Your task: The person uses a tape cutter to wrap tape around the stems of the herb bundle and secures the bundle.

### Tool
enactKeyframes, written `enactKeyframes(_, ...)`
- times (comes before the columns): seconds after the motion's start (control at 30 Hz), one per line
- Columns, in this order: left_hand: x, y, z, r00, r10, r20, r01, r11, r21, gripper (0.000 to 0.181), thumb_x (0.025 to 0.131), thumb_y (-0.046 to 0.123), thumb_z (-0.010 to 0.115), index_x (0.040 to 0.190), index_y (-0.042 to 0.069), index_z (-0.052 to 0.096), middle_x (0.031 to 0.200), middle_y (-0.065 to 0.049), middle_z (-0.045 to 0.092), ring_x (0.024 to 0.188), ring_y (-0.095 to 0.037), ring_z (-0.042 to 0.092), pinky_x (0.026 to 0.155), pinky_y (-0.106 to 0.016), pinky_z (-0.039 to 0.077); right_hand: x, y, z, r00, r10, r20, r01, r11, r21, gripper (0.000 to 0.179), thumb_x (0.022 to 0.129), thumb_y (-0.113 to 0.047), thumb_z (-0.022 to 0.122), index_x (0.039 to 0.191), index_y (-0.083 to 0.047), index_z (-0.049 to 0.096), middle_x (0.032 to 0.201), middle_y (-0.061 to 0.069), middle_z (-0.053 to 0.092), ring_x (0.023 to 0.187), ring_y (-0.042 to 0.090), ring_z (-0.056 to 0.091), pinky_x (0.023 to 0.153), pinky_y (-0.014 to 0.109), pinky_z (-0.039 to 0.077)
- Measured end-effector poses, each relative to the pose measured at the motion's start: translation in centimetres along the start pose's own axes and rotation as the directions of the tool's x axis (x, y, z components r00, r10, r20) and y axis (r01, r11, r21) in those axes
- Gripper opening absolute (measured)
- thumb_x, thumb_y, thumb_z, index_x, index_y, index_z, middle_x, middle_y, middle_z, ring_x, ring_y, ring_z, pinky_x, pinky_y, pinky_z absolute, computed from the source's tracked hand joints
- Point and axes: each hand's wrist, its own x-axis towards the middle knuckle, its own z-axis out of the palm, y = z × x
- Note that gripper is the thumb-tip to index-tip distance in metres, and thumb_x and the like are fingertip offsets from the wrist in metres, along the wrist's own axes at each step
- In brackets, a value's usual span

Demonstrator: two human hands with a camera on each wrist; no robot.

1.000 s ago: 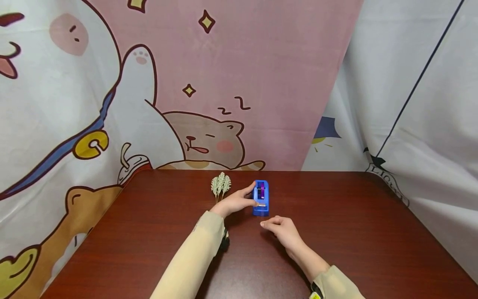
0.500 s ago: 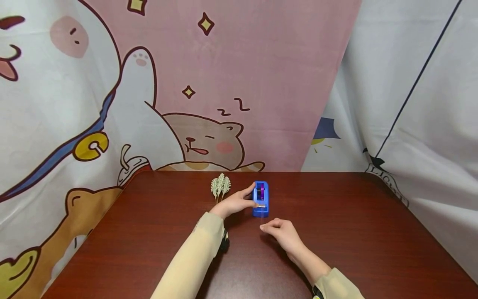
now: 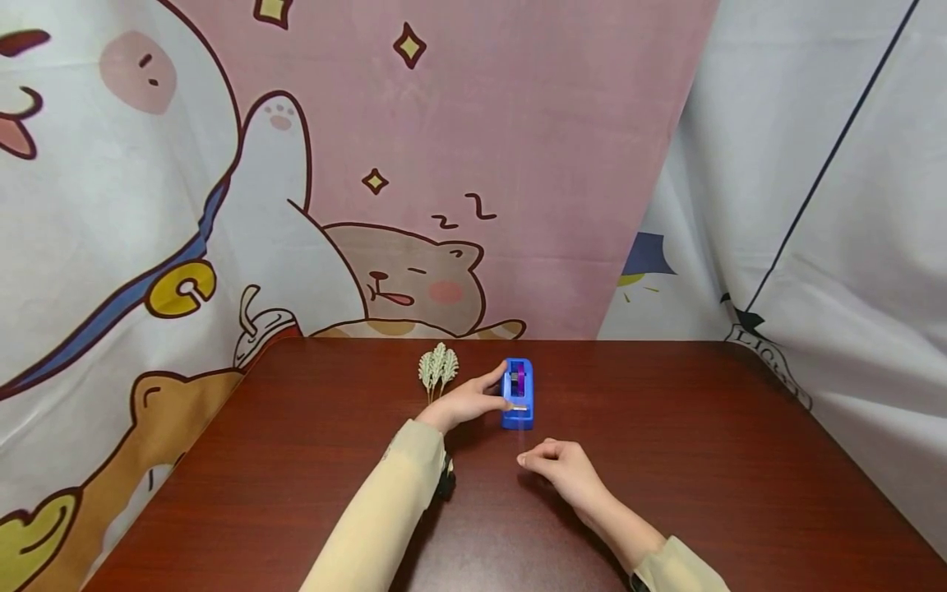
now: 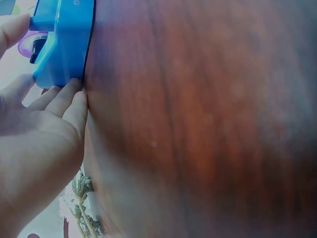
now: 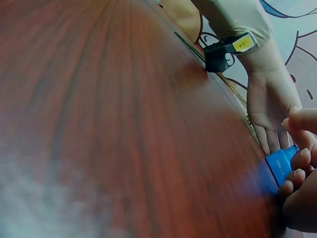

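A blue tape dispenser [image 3: 527,393] with a purple tape core stands near the back of the brown table. My left hand [image 3: 468,400] grips it from the left, its thumb by the cutting edge. The left wrist view shows fingertips [image 4: 73,87] against the lower side of the blue body [image 4: 72,47]. From the dispenser's front, a faint strip of clear tape [image 3: 521,438] runs toward my right hand [image 3: 568,473], which pinches its end between thumb and forefinger. In the right wrist view the right fingers [image 5: 298,158] partly cover the dispenser.
Pale dried flower sprigs [image 3: 439,367] lie behind the left forearm, their stems partly hidden by it. A black wrist camera [image 3: 445,479] sits under the left sleeve. A cartoon-printed cloth [image 3: 562,164] hangs at the table's back edge [image 3: 629,340].
My right hand has drawn back toward me, away from the dispenser, and the clear tape strip has grown longer. The left hand and dispenser stay in place.
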Motion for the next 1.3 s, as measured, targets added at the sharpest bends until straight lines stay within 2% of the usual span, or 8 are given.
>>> enactKeyframes(0.2, -0.1, 0.0, 0.1, 1.0, 0.01, 0.008, -0.01, 1.0, -0.025, 0.085, 0.088, 0.026, 0.069, 0.156, 0.021, 0.019, 0.154, -0.011, 0.031, 0.139, -0.024, 0.032, 0.111, -0.043, 0.026, -0.1, 0.1, -0.1, 1.0, -0.006, 0.009, 0.006, 1.0, 0.019, 0.019, 0.084, -0.012, 0.072, 0.09, 0.005, 0.075, 0.073, -0.001, 0.057, 0.062, 0.008, 0.044, 0.053, 0.022, 0.035)
enactKeyframes(0.57, 0.0, -0.2, 0.1, 1.0, -0.001, 0.006, 0.002, 0.999, -0.047, 0.085, 0.087, 0.026, 0.07, 0.156, 0.022, 0.019, 0.154, -0.013, 0.031, 0.139, -0.026, 0.032, 0.111, -0.045, 0.026, -1.0, -0.2, -0.3, 0.999, -0.009, 0.044, 0.008, 1.0, 0.019, 0.021, 0.085, -0.014, 0.071, 0.089, 0.006, 0.074, 0.077, 0.0, 0.061, 0.059, 0.009, 0.044, 0.051, 0.023, 0.036)
enactKeyframes(0.77, 0.1, -0.2, 0.2, 1.0, -0.027, -0.001, 0.027, 0.999, -0.022, 0.087, 0.086, 0.029, 0.071, 0.155, 0.025, 0.02, 0.153, -0.012, 0.033, 0.139, -0.025, 0.032, 0.111, -0.045, 0.025, -1.3, -0.2, -0.2, 0.999, -0.006, 0.036, 0.006, 1.0, 0.009, 0.019, 0.084, -0.014, 0.072, 0.088, 0.004, 0.075, 0.078, 0.001, 0.062, 0.059, 0.008, 0.045, 0.051, 0.022, 0.036)
enactKeyframes(1.03, 0.2, -0.4, 0.1, 1.0, -0.018, 0.006, 0.018, 0.999, -0.034, 0.087, 0.086, 0.029, 0.071, 0.155, 0.025, 0.02, 0.153, -0.012, 0.033, 0.138, -0.024, 0.033, 0.111, -0.044, 0.026, -1.4, -0.7, -0.1, 0.999, -0.003, 0.039, 0.003, 1.0, -0.006, 0.019, 0.085, -0.008, 0.069, 0.088, 0.011, 0.072, 0.082, 0.003, 0.065, 0.059, 0.007, 0.046, 0.051, 0.021, 0.037)
enactKeyframes(1.17, 0.1, -0.3, 0.1, 1.0, -0.012, 0.001, 0.012, 0.998, -0.058, 0.086, 0.086, 0.027, 0.071, 0.155, 0.024, 0.02, 0.153, -0.012, 0.033, 0.139, -0.024, 0.033, 0.112, -0.043, 0.024, -1.4, -0.5, 0.0, 0.999, -0.03, 0.031, 0.031, 0.999, -0.024, 0.016, 0.084, -0.01, 0.072, 0.085, 0.006, 0.074, 0.079, 0.001, 0.063, 0.058, 0.006, 0.046, 0.051, 0.021, 0.037)
enactKeyframes(1.3, 0.1, -0.3, 0.1, 1.0, -0.014, 0.006, 0.014, 0.998, -0.068, 0.086, 0.086, 0.027, 0.071, 0.155, 0.025, 0.02, 0.153, -0.013, 0.033, 0.139, -0.025, 0.032, 0.112, -0.044, 0.024, -1.3, -0.2, 0.1, 0.997, -0.082, 0.012, 0.082, 0.992, -0.097, 0.011, 0.08, -0.014, 0.076, 0.079, -0.002, 0.076, 0.074, -0.001, 0.061, 0.061, 0.007, 0.047, 0.054, 0.022, 0.038)
